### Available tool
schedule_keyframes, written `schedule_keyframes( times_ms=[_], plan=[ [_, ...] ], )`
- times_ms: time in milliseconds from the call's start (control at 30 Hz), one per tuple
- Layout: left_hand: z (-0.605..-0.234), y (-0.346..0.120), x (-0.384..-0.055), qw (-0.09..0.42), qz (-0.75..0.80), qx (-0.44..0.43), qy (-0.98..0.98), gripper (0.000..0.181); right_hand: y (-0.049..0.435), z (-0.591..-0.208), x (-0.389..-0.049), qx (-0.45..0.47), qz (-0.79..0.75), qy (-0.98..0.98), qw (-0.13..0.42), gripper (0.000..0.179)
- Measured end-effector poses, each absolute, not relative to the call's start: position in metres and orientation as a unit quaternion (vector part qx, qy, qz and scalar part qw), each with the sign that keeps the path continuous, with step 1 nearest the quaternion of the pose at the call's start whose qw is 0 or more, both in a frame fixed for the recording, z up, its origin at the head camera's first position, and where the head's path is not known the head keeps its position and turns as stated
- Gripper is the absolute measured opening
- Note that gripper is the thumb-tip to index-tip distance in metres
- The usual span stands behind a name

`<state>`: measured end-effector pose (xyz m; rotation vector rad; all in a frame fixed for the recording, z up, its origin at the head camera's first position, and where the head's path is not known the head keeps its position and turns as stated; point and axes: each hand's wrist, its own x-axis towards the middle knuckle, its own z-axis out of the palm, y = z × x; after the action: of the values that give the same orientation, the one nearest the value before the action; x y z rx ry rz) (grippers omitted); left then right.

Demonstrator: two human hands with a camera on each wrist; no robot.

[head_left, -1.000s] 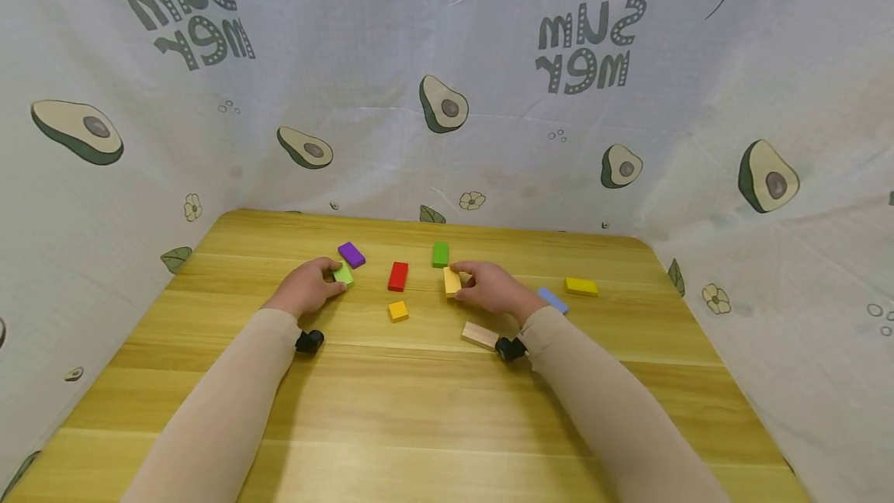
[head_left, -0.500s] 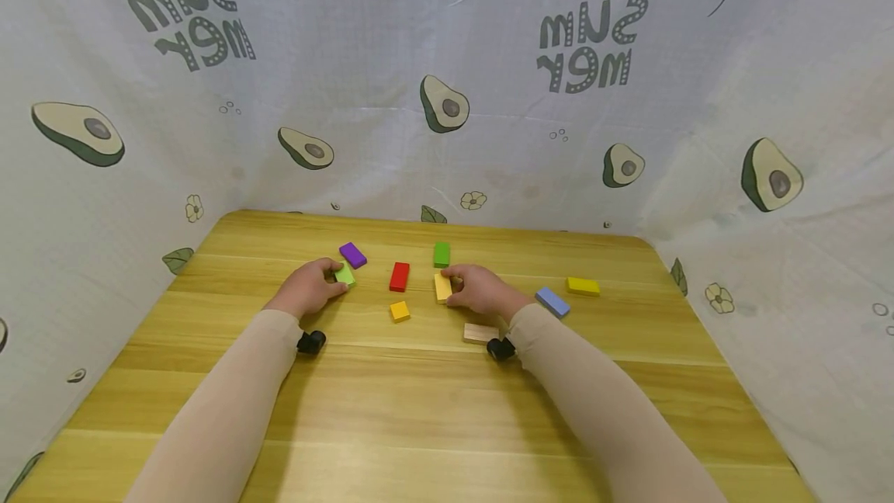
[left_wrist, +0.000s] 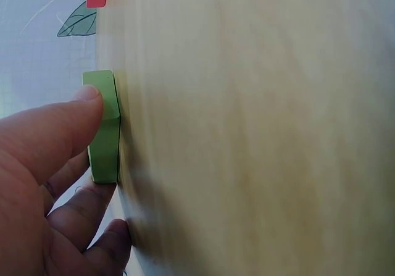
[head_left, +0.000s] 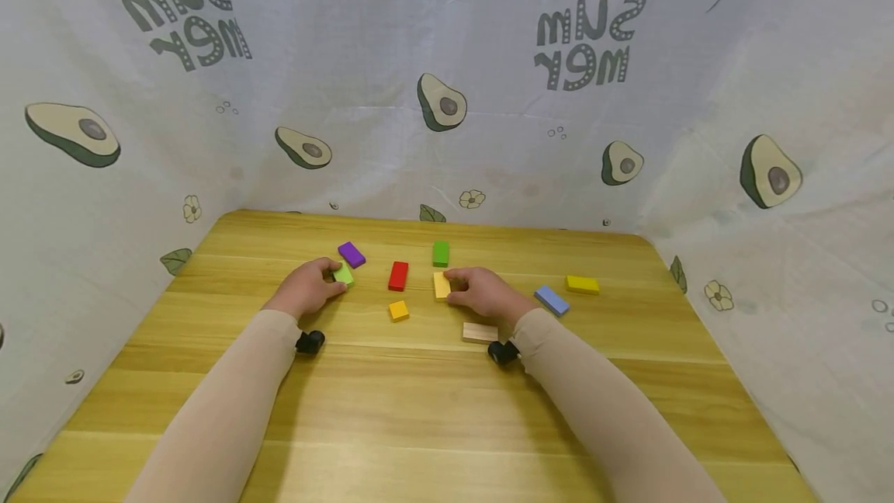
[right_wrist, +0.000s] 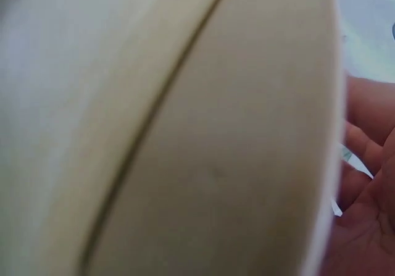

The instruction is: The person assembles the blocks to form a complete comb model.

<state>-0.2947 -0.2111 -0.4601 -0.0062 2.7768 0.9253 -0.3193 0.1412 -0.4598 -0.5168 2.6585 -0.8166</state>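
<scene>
My left hand [head_left: 305, 287] pinches a light green block [head_left: 344, 275] between thumb and fingers on the left part of the table. In the left wrist view, the thumb presses the near face of the green block [left_wrist: 105, 128], and fingers curl behind and below it. My right hand [head_left: 483, 290] holds a pale orange block [head_left: 441, 286] by its ends with finger and thumb, right of centre. Only part of the right hand [right_wrist: 370, 183] shows at the edge of the right wrist view, where its block is hidden.
On the wooden table [head_left: 391, 410] lie a purple block [head_left: 352, 254], red block [head_left: 398, 276], small orange block [head_left: 399, 311], green block [head_left: 441, 254], plain wooden block [head_left: 479, 333], blue block [head_left: 552, 300] and yellow block [head_left: 583, 285]. A printed cloth [head_left: 377, 37] hangs behind.
My right hand has slid the pale orange block a little left and nearer me, then slightly back away. More of the blue block shows now. The left hand has stayed put.
</scene>
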Motion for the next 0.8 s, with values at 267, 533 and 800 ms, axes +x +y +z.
schedule_keyframes(
  times_ms=[267,533,800],
  plan=[
    [-0.4605,-0.2118,-0.2951,0.107,0.314,-0.004,0.943,0.057,0.1388,-0.4604,-0.3213,-0.175,-0.284,0.931,0.146,0.056],
    [-0.4599,-0.2112,-0.2942,0.104,0.315,-0.002,0.943,0.057,0.1372,-0.4619,-0.3256,-0.173,-0.272,0.937,0.134,0.053],
    [-0.4591,-0.2106,-0.2933,0.104,0.315,0.0,0.943,0.057,0.1323,-0.4624,-0.3294,-0.155,-0.265,0.944,0.124,0.052]
  ],
)
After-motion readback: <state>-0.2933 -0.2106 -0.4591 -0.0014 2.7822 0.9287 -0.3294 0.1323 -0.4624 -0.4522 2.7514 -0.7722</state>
